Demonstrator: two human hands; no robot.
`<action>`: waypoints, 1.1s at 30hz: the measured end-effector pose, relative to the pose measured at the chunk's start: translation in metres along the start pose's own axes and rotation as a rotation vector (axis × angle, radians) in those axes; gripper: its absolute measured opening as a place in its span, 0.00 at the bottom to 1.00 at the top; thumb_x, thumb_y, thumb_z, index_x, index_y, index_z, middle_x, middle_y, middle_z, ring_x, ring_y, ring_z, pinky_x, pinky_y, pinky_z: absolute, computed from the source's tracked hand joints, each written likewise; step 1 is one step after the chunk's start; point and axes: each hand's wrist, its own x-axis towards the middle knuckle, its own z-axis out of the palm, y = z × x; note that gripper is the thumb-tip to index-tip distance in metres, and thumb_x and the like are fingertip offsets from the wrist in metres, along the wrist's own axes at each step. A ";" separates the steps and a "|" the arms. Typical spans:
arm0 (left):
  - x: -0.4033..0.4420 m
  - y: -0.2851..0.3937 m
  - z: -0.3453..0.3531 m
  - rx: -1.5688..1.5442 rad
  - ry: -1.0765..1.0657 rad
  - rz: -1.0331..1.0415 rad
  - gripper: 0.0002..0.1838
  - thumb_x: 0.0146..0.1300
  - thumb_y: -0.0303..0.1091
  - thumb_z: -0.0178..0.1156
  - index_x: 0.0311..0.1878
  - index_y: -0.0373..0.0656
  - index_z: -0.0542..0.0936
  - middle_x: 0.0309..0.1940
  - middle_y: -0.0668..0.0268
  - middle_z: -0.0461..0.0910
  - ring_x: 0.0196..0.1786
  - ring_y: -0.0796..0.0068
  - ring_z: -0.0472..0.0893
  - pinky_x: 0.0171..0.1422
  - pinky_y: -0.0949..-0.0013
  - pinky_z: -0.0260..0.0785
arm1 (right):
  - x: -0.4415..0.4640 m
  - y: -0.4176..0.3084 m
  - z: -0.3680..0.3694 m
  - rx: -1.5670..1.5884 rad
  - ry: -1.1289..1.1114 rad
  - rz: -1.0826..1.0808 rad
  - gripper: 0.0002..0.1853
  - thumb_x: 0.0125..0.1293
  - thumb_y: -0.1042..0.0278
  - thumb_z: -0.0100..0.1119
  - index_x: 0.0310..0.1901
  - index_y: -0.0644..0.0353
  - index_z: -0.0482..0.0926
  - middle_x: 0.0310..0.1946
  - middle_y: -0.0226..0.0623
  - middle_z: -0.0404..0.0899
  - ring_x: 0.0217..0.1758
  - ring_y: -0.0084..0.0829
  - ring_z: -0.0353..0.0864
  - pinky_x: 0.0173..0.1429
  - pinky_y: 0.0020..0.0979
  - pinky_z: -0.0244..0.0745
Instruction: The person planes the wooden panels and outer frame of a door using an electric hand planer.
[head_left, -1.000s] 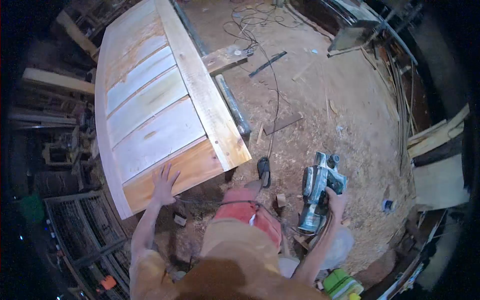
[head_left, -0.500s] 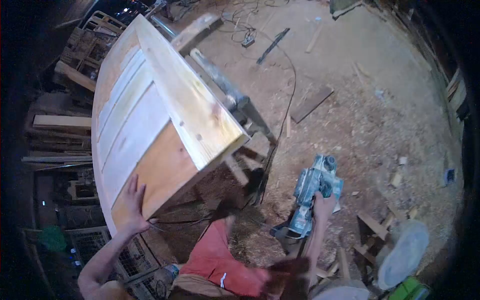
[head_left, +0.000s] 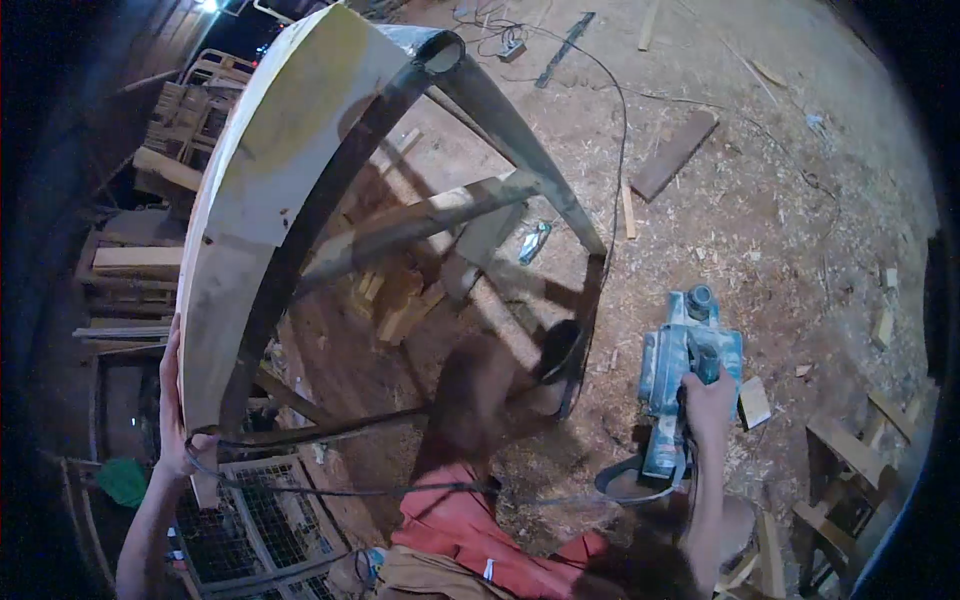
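Left hand [head_left: 180, 440] grips the near end of the tilted wooden panel [head_left: 232, 200], whose long axis runs forward, away from the person; the right hand [head_left: 708, 402], farther from the panel, off to its right, is wrapped round the planer's [head_left: 660, 365] handle.

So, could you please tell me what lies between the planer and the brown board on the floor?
In the head view, just shaving-strewn floor shows; nothing larger lies between the planer and the brown board.
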 end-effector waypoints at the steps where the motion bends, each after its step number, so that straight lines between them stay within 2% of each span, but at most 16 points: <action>1: -0.003 -0.001 -0.002 -0.017 -0.006 -0.038 0.73 0.46 0.82 0.66 0.84 0.43 0.46 0.85 0.51 0.41 0.85 0.53 0.47 0.85 0.45 0.44 | 0.000 0.003 -0.001 -0.136 0.051 0.030 0.30 0.57 0.68 0.68 0.59 0.78 0.76 0.51 0.60 0.83 0.55 0.51 0.84 0.63 0.42 0.75; 2: -0.010 -0.006 -0.003 -0.037 -0.011 -0.073 0.74 0.46 0.82 0.66 0.84 0.43 0.46 0.85 0.52 0.41 0.85 0.53 0.47 0.85 0.45 0.44 | -0.005 0.008 0.002 -0.273 0.106 0.060 0.32 0.57 0.67 0.68 0.61 0.79 0.75 0.55 0.61 0.81 0.59 0.52 0.82 0.66 0.43 0.73; 5: -0.011 -0.007 -0.001 -0.096 -0.026 -0.148 0.74 0.46 0.82 0.67 0.84 0.42 0.45 0.85 0.52 0.41 0.85 0.54 0.47 0.85 0.46 0.44 | -0.010 0.014 0.003 -0.287 0.179 0.038 0.35 0.57 0.65 0.69 0.64 0.79 0.73 0.58 0.64 0.78 0.62 0.54 0.79 0.69 0.43 0.70; 7: -0.002 0.001 0.009 -0.124 0.006 -0.064 0.75 0.45 0.82 0.67 0.84 0.42 0.44 0.85 0.53 0.40 0.85 0.55 0.47 0.85 0.46 0.44 | -0.007 0.021 0.000 -0.301 0.219 0.031 0.37 0.57 0.64 0.69 0.65 0.79 0.72 0.59 0.65 0.76 0.64 0.55 0.78 0.71 0.44 0.69; 10: -0.002 -0.005 0.007 -0.095 -0.004 -0.036 0.75 0.46 0.83 0.66 0.84 0.42 0.44 0.85 0.52 0.40 0.85 0.53 0.47 0.85 0.46 0.44 | -0.011 0.022 -0.006 -0.247 0.167 0.029 0.35 0.57 0.65 0.69 0.63 0.79 0.74 0.56 0.66 0.79 0.62 0.55 0.79 0.70 0.45 0.70; 12: 0.001 -0.017 0.006 -0.096 0.003 0.065 0.73 0.47 0.83 0.64 0.84 0.41 0.46 0.84 0.50 0.42 0.85 0.52 0.47 0.85 0.46 0.44 | -0.024 -0.010 -0.008 -0.211 0.139 -0.007 0.31 0.55 0.66 0.65 0.58 0.79 0.77 0.48 0.59 0.85 0.53 0.52 0.85 0.62 0.44 0.75; 14: 0.000 -0.023 -0.008 0.124 0.014 0.115 0.66 0.52 0.84 0.59 0.81 0.41 0.57 0.82 0.44 0.50 0.84 0.46 0.51 0.84 0.44 0.45 | -0.022 0.022 0.010 -0.214 0.161 0.010 0.29 0.55 0.67 0.65 0.56 0.78 0.78 0.46 0.58 0.85 0.51 0.52 0.85 0.60 0.43 0.76; 16: 0.006 -0.009 -0.013 0.097 0.009 0.147 0.63 0.55 0.83 0.58 0.80 0.41 0.58 0.81 0.43 0.51 0.83 0.43 0.53 0.84 0.43 0.44 | -0.036 -0.016 -0.009 -0.409 0.225 0.021 0.25 0.54 0.68 0.65 0.53 0.74 0.80 0.43 0.55 0.87 0.48 0.48 0.86 0.58 0.41 0.77; 17: 0.005 -0.026 -0.016 0.168 -0.004 0.197 0.61 0.57 0.81 0.58 0.80 0.41 0.60 0.81 0.42 0.51 0.83 0.42 0.53 0.84 0.42 0.45 | -0.042 -0.002 -0.009 -0.291 0.254 -0.025 0.23 0.53 0.69 0.65 0.51 0.72 0.82 0.43 0.53 0.87 0.48 0.46 0.86 0.57 0.42 0.77; 20: 0.010 -0.033 -0.022 0.142 0.016 0.252 0.55 0.60 0.79 0.56 0.77 0.43 0.65 0.81 0.41 0.53 0.82 0.38 0.53 0.82 0.39 0.46 | -0.116 -0.161 -0.043 -0.148 0.058 0.192 0.28 0.58 0.63 0.70 0.56 0.76 0.79 0.46 0.60 0.84 0.52 0.53 0.84 0.63 0.45 0.73; 22: 0.012 -0.036 -0.025 0.106 0.010 0.241 0.53 0.60 0.79 0.55 0.76 0.45 0.67 0.81 0.42 0.54 0.82 0.37 0.53 0.81 0.37 0.45 | -0.164 -0.230 -0.057 -0.337 0.133 -0.010 0.26 0.59 0.61 0.71 0.53 0.75 0.81 0.41 0.55 0.85 0.46 0.48 0.85 0.60 0.43 0.74; 24: 0.008 -0.039 -0.020 0.065 0.030 0.224 0.51 0.61 0.78 0.53 0.76 0.46 0.68 0.80 0.43 0.55 0.82 0.36 0.53 0.80 0.35 0.44 | -0.206 -0.298 -0.068 -0.232 0.140 -0.006 0.25 0.64 0.58 0.70 0.52 0.74 0.81 0.40 0.51 0.86 0.45 0.42 0.84 0.58 0.41 0.74; 26: 0.009 -0.044 -0.020 0.057 0.031 0.211 0.49 0.60 0.77 0.53 0.75 0.50 0.70 0.81 0.46 0.55 0.82 0.37 0.53 0.78 0.31 0.41 | -0.245 -0.414 -0.068 -0.241 0.042 -0.027 0.27 0.66 0.54 0.69 0.52 0.75 0.81 0.42 0.52 0.86 0.46 0.42 0.84 0.59 0.40 0.74; 29: 0.009 -0.037 -0.030 0.041 -0.003 0.158 0.47 0.59 0.75 0.55 0.74 0.54 0.71 0.82 0.51 0.56 0.82 0.40 0.52 0.78 0.29 0.38 | -0.267 -0.507 -0.068 -0.415 -0.078 -0.026 0.28 0.68 0.53 0.68 0.52 0.76 0.81 0.43 0.53 0.86 0.47 0.41 0.83 0.59 0.39 0.74; 32: 0.010 -0.035 -0.036 0.039 -0.026 0.136 0.45 0.57 0.73 0.58 0.73 0.55 0.72 0.81 0.53 0.56 0.82 0.41 0.52 0.78 0.28 0.38 | -0.263 -0.572 -0.040 -0.571 -0.035 -0.323 0.27 0.69 0.53 0.66 0.50 0.76 0.82 0.40 0.56 0.86 0.44 0.41 0.85 0.55 0.39 0.76; 33: 0.011 -0.034 -0.036 0.033 -0.017 0.128 0.45 0.56 0.72 0.59 0.72 0.55 0.72 0.81 0.53 0.57 0.83 0.42 0.52 0.79 0.28 0.38 | -0.254 -0.591 -0.029 -0.593 -0.040 -0.321 0.27 0.69 0.53 0.66 0.50 0.76 0.82 0.40 0.56 0.86 0.44 0.41 0.85 0.55 0.39 0.76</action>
